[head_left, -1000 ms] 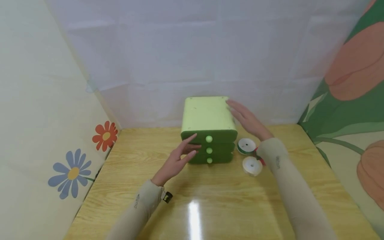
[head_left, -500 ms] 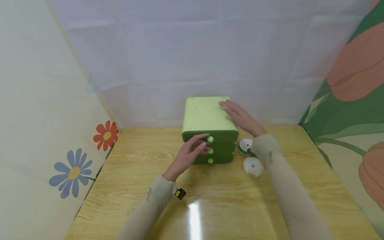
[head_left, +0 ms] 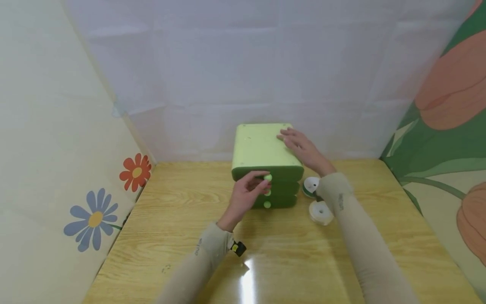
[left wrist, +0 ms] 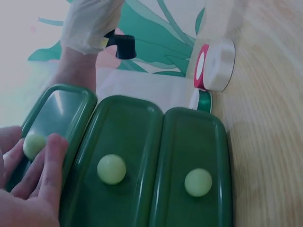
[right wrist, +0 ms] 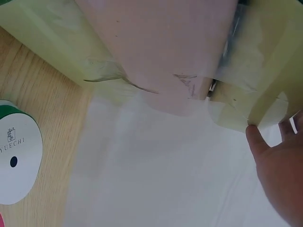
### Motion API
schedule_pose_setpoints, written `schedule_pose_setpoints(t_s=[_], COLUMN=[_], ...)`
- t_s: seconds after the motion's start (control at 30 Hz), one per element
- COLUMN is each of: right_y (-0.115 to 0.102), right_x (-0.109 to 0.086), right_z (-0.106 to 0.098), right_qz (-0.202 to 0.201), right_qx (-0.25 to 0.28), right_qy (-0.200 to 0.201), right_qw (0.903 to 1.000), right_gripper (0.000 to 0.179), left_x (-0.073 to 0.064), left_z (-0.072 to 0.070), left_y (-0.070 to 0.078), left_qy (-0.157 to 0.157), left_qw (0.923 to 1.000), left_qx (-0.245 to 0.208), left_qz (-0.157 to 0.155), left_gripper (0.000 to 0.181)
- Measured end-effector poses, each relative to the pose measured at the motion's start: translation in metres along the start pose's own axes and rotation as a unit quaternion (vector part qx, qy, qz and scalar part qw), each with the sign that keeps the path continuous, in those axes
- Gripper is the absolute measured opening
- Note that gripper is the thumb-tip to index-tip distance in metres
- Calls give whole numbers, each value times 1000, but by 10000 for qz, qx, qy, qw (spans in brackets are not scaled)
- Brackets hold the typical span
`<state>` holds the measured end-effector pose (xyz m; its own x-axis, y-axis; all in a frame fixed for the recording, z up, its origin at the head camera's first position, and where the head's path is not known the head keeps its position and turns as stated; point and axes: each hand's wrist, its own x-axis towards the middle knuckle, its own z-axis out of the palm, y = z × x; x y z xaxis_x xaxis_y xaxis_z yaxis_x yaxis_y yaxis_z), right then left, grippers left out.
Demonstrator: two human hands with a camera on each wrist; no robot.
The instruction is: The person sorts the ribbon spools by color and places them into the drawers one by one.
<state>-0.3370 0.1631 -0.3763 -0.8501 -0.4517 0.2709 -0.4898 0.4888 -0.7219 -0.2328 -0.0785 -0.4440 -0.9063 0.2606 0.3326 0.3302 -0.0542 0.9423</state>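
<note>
A small cabinet [head_left: 258, 145] with a light green body and three dark green drawers stands against the back of the table. All drawers look closed. My left hand [head_left: 243, 195] is at its front, thumb and fingers pinching the round pale knob [left wrist: 33, 145] of the top drawer. The middle knob [left wrist: 111, 169] and bottom knob [left wrist: 198, 182] stick out beside it in the left wrist view. On the right part of the cabinet's top rests my right hand [head_left: 302, 150], fingers extended. In the right wrist view, its thumb touches the cabinet's edge.
Right of the cabinet lie a green ribbon spool [head_left: 311, 185], a cream ribbon spool [head_left: 321, 213] and a red ribbon spool [left wrist: 201, 66], the last mostly hidden by the right sleeve in the head view. A wood-grain table [head_left: 182, 198] meets a white sheet [head_left: 212, 84] behind.
My left hand has moved right along the drawer fronts and its fingers have closed on the top knob. The right hand has shifted left from the cabinet's edge onto its top.
</note>
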Motion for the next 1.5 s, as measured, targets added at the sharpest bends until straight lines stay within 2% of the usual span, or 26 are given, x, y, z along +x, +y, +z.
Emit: schedule_pose_setpoints(t_s=[0.23,0.37,0.8,1.27,1.5], right_y=[5,6,5,2,2], right_x=[0,0,-1,-1,-1], right_z=[3,3,3,3,3], right_qz=[-114,-138,-94,-31,17], right_qx=[166,200,111,88,87], right_qy=[72,67,30,-29,71], right_qw=[9998,9997,9999,10000,9999], right_gripper=[47,46,47,47,46], left_x=[1,2,1,-1,-3], left_z=[11,14,14,13,13], left_y=[-2,-2,-4,-1,0], left_qy=[677,851,786,794,781], left_qw=[9974,9958,9958,9961,9961], left_qx=[174,171,132,150,215], left_qz=[199,303,442,361,356], left_gripper=[25,23,22,23,22])
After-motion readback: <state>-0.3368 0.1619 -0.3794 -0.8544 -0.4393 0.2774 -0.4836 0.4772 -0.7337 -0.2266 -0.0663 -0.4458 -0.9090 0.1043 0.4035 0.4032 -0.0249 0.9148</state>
